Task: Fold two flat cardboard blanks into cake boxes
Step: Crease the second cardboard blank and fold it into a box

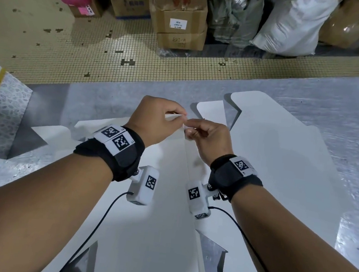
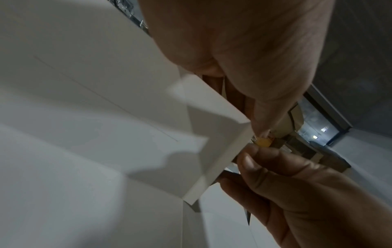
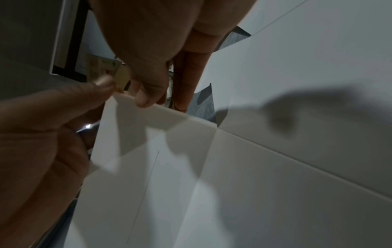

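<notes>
Pinching a raised corner flap of the near cardboard blank, the left hand and right hand are met at 12 o'clock above the bench. Corner-forming is judged under way; tucking the flap comes next. The second blank lies flat at 2 o'clock. No box is yet formed to hold anything.

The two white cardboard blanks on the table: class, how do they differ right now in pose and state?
The near blank is partly folded, its far corner raised off the table; the far blank lies flat. The left hand and right hand both pinch the near blank's raised corner; neither hand touches the far blank. Both are plain white, cut with flaps.
</notes>
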A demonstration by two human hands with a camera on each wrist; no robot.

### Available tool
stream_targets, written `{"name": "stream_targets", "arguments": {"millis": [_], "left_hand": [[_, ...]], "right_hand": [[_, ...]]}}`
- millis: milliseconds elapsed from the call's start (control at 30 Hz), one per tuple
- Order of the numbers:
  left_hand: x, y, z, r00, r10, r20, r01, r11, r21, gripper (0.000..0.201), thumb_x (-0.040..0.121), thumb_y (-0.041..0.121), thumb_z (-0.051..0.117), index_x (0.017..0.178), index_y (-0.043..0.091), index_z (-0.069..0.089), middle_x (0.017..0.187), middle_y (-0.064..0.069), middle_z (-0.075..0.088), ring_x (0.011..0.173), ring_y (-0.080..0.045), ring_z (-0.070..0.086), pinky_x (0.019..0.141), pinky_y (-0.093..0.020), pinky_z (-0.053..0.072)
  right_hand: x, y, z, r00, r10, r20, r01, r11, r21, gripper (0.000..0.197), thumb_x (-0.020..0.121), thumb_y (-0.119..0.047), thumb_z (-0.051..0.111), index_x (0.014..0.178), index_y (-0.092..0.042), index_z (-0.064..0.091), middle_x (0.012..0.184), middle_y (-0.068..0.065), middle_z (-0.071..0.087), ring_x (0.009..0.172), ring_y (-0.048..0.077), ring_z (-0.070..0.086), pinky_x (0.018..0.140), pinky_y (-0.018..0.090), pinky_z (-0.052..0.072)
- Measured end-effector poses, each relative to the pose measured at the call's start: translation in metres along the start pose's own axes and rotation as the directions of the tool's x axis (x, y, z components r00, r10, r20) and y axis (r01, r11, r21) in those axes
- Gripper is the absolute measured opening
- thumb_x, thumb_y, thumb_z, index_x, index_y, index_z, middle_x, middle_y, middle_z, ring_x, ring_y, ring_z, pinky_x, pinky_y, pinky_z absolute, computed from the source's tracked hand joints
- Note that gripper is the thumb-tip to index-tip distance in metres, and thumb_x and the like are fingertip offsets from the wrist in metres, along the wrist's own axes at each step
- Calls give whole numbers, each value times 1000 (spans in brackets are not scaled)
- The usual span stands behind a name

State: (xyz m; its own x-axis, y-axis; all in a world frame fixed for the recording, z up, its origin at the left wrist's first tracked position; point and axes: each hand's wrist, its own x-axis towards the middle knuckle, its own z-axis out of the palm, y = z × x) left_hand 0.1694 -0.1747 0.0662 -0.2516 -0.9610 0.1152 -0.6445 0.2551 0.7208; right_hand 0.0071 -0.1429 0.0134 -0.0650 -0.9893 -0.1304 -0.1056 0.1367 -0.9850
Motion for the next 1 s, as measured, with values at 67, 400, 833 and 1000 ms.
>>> {"name": "stream_targets", "arguments": {"millis": [67,400,833,1000], "left_hand": [[2,-1,-2,999,38,12,-38,998,40,10,90,16,72,95,15,80,91,8,77,90,-3,69,87,-9,48],[0,-4,1,996,92,-6,-91,992,90,6,81,14,77,88,14,77,85,6,73,77,-5,64,73,-10,48],[3,-6,2,998,51,24,-53,994,91,5,85,13,72,83,15,76,82,8,72,80,-7,64,76,-17,50],[3,-8,1,998,61,16,-62,995,83,5,85,12,72,84,13,77,83,6,72,80,-9,65,77,-20,51]], "right_hand": [[2,-2,1,1000,27,13,-27,1000,12,15,91,-3,67,97,-13,76,83,6,74,71,20,72,71,19,56],[16,-3,16,998,54,-21,-56,991,-125,21,89,-3,67,74,-17,66,64,-1,63,50,6,58,55,19,48],[26,14,16,1000,-1,17,6,960,-281,40,83,3,65,64,-32,59,62,-3,64,58,14,58,64,29,52],[24,18,13,999,-18,43,30,949,-312,30,86,0,65,74,-27,64,68,-6,67,67,15,64,67,21,50]]}}
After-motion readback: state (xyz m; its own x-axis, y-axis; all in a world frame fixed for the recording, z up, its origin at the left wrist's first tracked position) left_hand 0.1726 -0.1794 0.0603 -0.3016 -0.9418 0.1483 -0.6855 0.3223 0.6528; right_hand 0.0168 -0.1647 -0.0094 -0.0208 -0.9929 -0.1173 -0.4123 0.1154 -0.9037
